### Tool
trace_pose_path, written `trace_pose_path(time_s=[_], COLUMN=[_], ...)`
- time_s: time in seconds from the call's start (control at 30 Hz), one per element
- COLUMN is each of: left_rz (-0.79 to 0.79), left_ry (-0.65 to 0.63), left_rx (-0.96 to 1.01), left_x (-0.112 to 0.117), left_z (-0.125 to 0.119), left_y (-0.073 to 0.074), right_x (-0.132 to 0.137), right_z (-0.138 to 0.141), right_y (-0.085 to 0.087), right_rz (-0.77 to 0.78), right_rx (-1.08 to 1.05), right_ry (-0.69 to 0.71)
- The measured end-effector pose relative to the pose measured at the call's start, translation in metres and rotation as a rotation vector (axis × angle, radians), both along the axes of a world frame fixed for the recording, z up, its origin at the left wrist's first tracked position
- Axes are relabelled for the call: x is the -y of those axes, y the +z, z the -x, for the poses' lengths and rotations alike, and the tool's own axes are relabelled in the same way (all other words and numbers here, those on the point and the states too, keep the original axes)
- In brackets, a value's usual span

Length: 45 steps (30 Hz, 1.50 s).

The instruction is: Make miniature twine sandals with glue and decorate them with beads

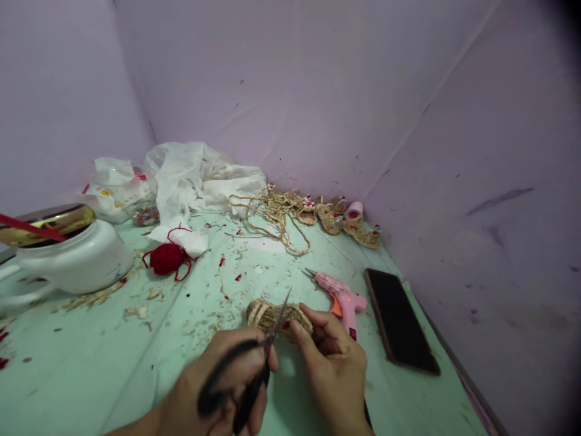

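Jute piece low over green surface, mid-front, short of pink glue gun. Right hand comes in from lower right, thumb and forefinger pinching right end of piece, other fingers curled under. Left hand reaches from lower left, fingers wrapped round black handles of scissors, blades angled up and forward across piece. Blade contact: cannot tell. Hands close together, wrists low in view.

Through my remote feed, I see pale lilac walls meeting in corners behind a mint-green work surface. Dark scuffs streak the wall to the right; the light looks soft and dim.
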<state>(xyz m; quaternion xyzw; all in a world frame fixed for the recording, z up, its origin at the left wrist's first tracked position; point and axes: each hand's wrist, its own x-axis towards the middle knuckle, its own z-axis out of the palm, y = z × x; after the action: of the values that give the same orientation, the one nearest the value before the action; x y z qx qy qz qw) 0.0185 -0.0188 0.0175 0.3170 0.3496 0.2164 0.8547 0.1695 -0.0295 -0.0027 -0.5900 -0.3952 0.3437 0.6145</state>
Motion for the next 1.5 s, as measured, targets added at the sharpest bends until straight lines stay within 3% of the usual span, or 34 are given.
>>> trace_pose_path(time_s=[0.1,0.17,0.23,0.33,0.53,0.7,0.8,0.9,1.17,1.23,1.27,1.33,1.5], left_rz=[-0.422,-0.658,-0.745,-0.582,0.252,0.444,0.433,0.288,-0.696,-0.92,-0.956,-0.86,-0.308], left_ry=[-0.035,0.01,0.063,0.04,-0.03,-0.023,0.002,0.045,-0.037,-0.001,0.007,0.004,-0.061], left_rx=[-0.374,-0.526,-0.58,-0.453,0.32,0.64,0.628,0.422,-0.639,-0.802,-0.835,-0.783,-0.292], left_x=[0.003,0.006,0.008,0.009,-0.004,-0.005,-0.003,-0.002,0.0,0.0,0.0,-0.001,-0.007], left_z=[-0.001,-0.001,-0.001,0.0,0.003,0.002,-0.002,-0.005,-0.006,-0.006,-0.006,-0.007,-0.01], left_y=[-0.003,-0.003,-0.001,0.003,-0.001,-0.007,-0.006,-0.004,0.014,0.02,0.023,0.027,0.025], right_x=[0.0,0.0,0.0,-0.001,0.001,0.003,0.003,0.002,0.003,0.004,0.004,0.004,-0.002], right_z=[0.001,0.002,0.002,0.002,-0.001,0.001,0.004,0.005,0.003,0.004,0.004,0.004,0.004], right_y=[0.003,0.005,0.006,0.006,-0.001,-0.005,-0.003,0.002,0.005,0.004,0.004,0.005,0.008], right_rz=[0.019,0.03,0.04,0.039,0.017,-0.038,-0.034,0.027,0.038,0.031,0.038,0.068,0.11], right_rx=[-0.027,-0.047,-0.066,-0.055,0.013,0.069,0.021,-0.043,-0.009,0.028,0.031,-0.014,-0.167], right_ry=[-0.001,0.002,0.008,0.006,-0.001,-0.038,-0.081,-0.067,0.021,0.043,0.046,0.034,-0.02])
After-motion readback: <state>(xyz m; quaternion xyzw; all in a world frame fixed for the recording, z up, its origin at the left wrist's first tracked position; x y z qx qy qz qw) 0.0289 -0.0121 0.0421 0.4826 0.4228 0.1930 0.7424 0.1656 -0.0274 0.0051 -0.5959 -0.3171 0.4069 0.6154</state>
